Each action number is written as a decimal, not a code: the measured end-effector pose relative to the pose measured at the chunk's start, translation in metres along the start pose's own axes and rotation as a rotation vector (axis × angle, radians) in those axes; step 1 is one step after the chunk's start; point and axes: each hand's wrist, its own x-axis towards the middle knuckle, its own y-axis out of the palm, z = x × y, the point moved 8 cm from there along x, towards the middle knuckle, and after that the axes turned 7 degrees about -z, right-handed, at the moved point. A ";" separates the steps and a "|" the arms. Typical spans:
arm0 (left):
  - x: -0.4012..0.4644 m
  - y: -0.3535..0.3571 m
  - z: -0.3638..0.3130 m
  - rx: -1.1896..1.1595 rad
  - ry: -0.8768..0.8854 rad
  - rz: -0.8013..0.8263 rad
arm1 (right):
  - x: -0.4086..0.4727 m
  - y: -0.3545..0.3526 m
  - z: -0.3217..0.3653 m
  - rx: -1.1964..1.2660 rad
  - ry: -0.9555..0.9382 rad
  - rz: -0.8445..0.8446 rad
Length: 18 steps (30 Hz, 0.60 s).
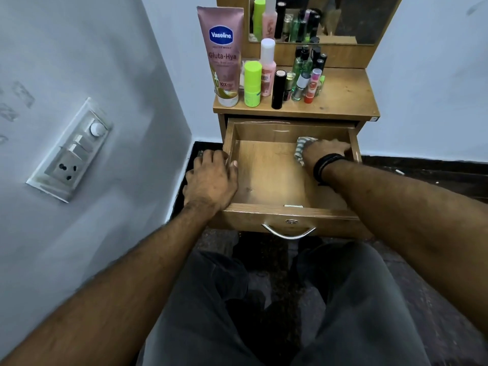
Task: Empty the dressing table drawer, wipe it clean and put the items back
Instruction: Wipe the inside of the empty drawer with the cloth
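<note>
The wooden drawer [266, 178] is pulled out of the dressing table, and its floor is bare. My right hand [326, 151] is inside at the back right corner, pressing a striped grey-and-white cloth [302, 147] against the bottom. My left hand [211, 178] grips the drawer's left wall, thumb hooked over the rim. On the tabletop [346, 93] stand the cosmetics: a pink Vaseline tube [223, 56], a lime green bottle [252, 84], a pink bottle with a white cap [268, 67], a black tube [279, 89] and several small bottles [309, 72].
A mirror [324, 18] rises behind the tabletop. The wall on the left carries a switch and socket panel [72, 150], close to the drawer. The metal drawer handle [289, 231] faces my knees, which are in dark trousers over a dark floor.
</note>
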 end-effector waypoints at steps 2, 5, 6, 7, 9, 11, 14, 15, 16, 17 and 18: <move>0.000 0.001 -0.001 0.014 0.007 0.002 | 0.002 -0.004 0.009 0.106 0.038 0.018; 0.001 0.001 -0.001 0.023 0.014 -0.004 | -0.001 -0.017 0.042 0.278 -0.047 -0.052; 0.001 0.002 0.000 0.023 0.014 -0.005 | -0.002 -0.022 0.057 0.301 -0.112 -0.084; 0.001 0.002 0.000 0.025 0.013 -0.004 | -0.005 -0.028 0.074 0.314 -0.183 -0.106; 0.002 0.003 0.000 0.032 0.009 0.002 | -0.014 -0.041 0.107 0.360 -0.305 -0.129; 0.001 0.003 -0.001 0.041 0.006 0.001 | -0.026 -0.050 0.135 0.442 -0.403 -0.116; 0.000 0.001 -0.002 0.049 0.009 -0.011 | -0.042 -0.048 0.155 0.444 -0.494 -0.062; 0.000 0.000 -0.002 0.045 0.010 -0.014 | -0.046 -0.047 0.156 0.431 -0.523 -0.033; 0.000 0.000 -0.002 0.041 0.011 -0.014 | -0.051 -0.045 0.155 0.409 -0.557 0.007; 0.000 -0.001 -0.003 0.039 0.012 -0.013 | -0.057 -0.043 0.152 0.383 -0.595 0.056; -0.001 -0.001 -0.003 0.037 0.012 -0.010 | -0.063 -0.040 0.149 0.363 -0.635 0.112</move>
